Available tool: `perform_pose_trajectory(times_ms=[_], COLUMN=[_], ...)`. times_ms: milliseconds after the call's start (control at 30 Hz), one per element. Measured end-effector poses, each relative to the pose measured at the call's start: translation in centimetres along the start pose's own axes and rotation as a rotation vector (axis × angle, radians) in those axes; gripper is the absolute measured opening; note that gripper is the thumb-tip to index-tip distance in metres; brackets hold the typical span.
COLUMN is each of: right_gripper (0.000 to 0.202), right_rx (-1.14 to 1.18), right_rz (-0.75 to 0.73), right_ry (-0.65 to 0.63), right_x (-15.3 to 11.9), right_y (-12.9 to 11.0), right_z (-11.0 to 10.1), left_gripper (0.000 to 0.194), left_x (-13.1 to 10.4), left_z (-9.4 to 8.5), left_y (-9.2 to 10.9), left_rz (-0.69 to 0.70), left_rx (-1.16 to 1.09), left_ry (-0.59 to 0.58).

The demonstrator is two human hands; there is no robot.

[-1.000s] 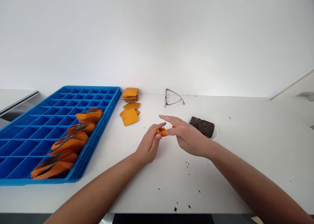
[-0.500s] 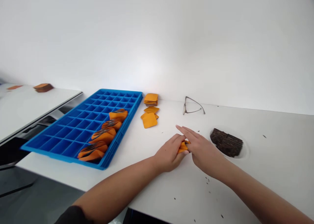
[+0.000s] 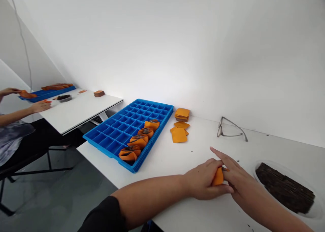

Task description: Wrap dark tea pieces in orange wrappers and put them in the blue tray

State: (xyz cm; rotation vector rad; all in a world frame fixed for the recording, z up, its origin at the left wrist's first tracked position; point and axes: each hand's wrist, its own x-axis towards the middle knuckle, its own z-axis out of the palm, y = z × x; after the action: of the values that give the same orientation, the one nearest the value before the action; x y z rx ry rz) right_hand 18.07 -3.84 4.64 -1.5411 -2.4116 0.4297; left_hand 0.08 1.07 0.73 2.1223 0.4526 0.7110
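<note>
White table (image 3: 203, 147), left hand (image 3: 201, 181), wall (image 3: 193, 56), grey floor (image 3: 68, 188)

- Tabletop (image 3: 162, 166) stretches between the blue compartment tray (image 3: 155, 137) and the left hand (image 3: 204, 179), giving a hand passage low along the surface.
- The tray's raised sides bar a flat slide in; its compartments open upward, with orange bundles (image 3: 137, 141) rising along the right-hand edge.
- Between both hands, an orange piece (image 3: 217, 177) blocks the gap.
- Eyeglasses (image 3: 219, 131) obstruct the stretch beyond the right hand (image 3: 235, 176), near the wall (image 3: 228, 56).
- A clear dish (image 3: 320, 211) of dark strips (image 3: 284, 188) crowds the right forearm's outer side.
</note>
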Motion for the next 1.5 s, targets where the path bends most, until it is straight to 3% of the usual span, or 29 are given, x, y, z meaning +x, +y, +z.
perform_pose_trajectory(times_ms=[167,400,600,700,833,1133,1500], right_gripper=[0.04,0.049,0.048,0.05,0.054,0.067,0.053], right_rx=[0.004,-0.071,-0.166,-0.248,-0.39,-0.446,-0.38], right_rz=[-0.071,-0.229,-0.28,-0.333,-0.387,-0.378,-0.478], right_ry=[0.044,0.203,0.326,0.362,0.384,0.459,0.426], right_x=[0.0,0.0,-0.1,-0.1,-0.1,0.4,0.2], right_y=[1.0,2.1,2.0,1.8,1.7,1.2,1.8], right_z=[0.4,0.7,-0.3,-0.8,-0.9,1.2,-1.2], left_gripper=[0.073,0.065,0.069,0.066,0.062,0.053,0.062], left_x=[0.0,-0.2,-0.6,-0.6,-0.5,-0.3,-0.6], left_z=[-0.1,-0.2,-0.1,0.0,0.2,0.2,-0.2], left_y=[0.4,0.8,0.9,0.8,0.6,0.5,1.5], left_rz=[-0.025,-0.021,-0.051,-0.046,-0.021,-0.081,-0.035], left_rx=[0.024,0.069,0.056,0.058,0.066,0.14,0.1], left_ry=[0.005,0.015,0.081,0.058,-0.037,-0.019,0.025])
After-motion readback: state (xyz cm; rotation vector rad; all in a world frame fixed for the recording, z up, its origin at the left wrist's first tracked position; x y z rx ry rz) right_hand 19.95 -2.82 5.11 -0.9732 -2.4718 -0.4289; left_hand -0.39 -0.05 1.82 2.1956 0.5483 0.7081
